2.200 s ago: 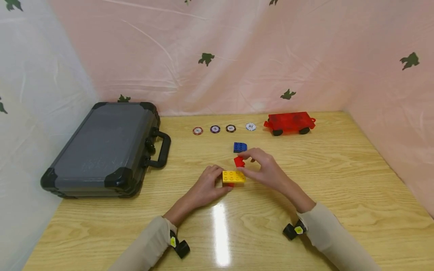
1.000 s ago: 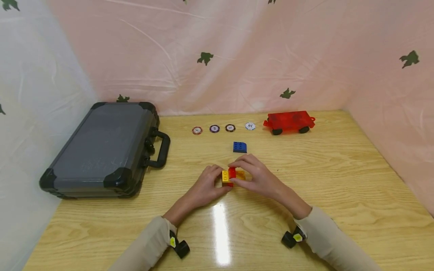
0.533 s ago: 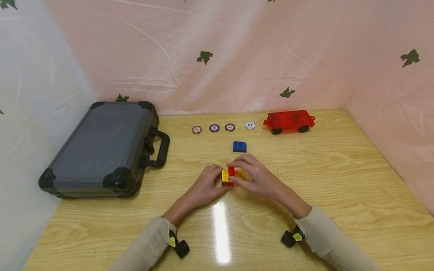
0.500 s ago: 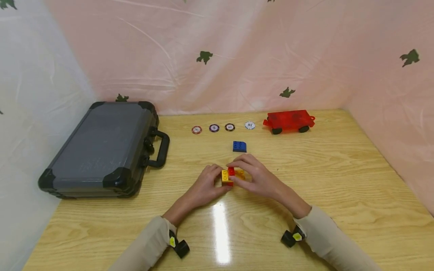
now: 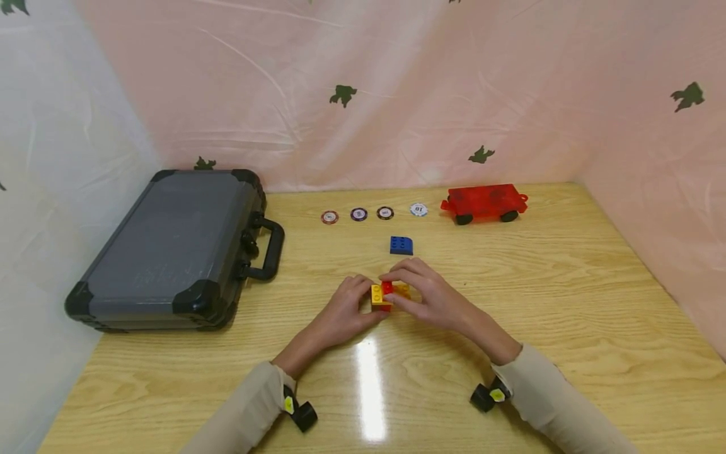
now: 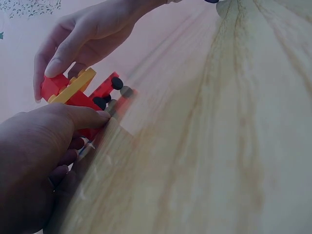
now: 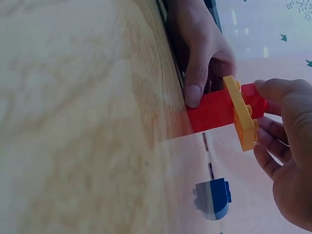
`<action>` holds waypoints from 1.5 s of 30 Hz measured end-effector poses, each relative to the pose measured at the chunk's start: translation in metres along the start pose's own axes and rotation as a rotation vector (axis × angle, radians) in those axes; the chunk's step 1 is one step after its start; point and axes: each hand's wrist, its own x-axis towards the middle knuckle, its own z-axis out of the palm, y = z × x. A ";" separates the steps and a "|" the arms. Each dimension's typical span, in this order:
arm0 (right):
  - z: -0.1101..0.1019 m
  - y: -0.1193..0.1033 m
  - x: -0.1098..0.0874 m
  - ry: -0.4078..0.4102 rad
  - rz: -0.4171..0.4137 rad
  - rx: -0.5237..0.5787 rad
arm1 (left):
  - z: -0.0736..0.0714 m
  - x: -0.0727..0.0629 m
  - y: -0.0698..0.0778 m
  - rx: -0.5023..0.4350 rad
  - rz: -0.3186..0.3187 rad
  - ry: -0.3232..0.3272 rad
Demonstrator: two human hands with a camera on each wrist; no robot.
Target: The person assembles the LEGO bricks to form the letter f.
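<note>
Mid-counter [image 5: 567,302]: left hand [image 5: 340,312] pinched the lower red bricks [image 7: 209,114] of a small stack, thumb against them. Right hand [image 5: 433,299] curled over the top, fingers pinching the small red brick [image 5: 387,288] seated on the yellow plate [image 5: 377,295]. Blue brick [image 5: 401,245] lay just beyond.

A staged tabletop booth: wooden table [image 5: 567,296], pink plastic sheeting [image 5: 454,94].

Head above, wrists low (close)
</note>
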 end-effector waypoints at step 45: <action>-0.002 0.002 0.003 -0.051 0.045 0.119 | -0.001 -0.001 0.001 -0.020 0.006 0.011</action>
